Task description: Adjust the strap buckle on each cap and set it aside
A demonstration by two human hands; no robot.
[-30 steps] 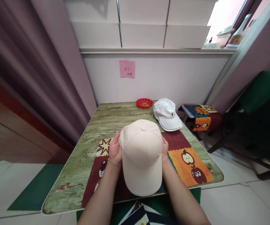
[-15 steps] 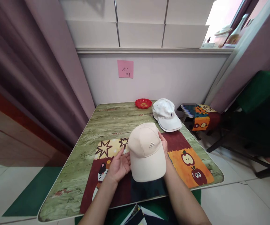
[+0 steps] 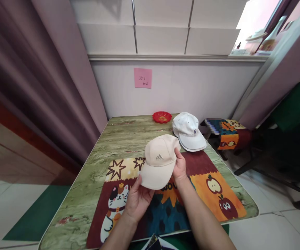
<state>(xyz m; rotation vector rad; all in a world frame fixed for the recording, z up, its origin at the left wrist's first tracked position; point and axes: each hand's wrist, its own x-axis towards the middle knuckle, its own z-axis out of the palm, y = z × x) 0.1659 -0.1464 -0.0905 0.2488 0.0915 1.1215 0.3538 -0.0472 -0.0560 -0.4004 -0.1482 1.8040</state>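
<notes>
A cream baseball cap with a small striped logo is held above the patterned mat, its brim facing me and to the left. My left hand grips the brim's left edge from below, with the thumb on top. On the cap's right side my right hand has its thumb on the outside; its other fingers are partly hidden behind the cap. Just behind, to the right, white caps appear stacked at the table's edge, the top one bearing a small dark emblem.
A red scalloped dish sits at the back of the wood-patterned table. The colourful mat covers its front part. A pink note is stuck on the wall. To the right stand a cloth-covered stool and dark furniture.
The cream cap has turned so its brim points further left. My left hand has gone from beside the cap to gripping its brim. The view has shifted slightly.
</notes>
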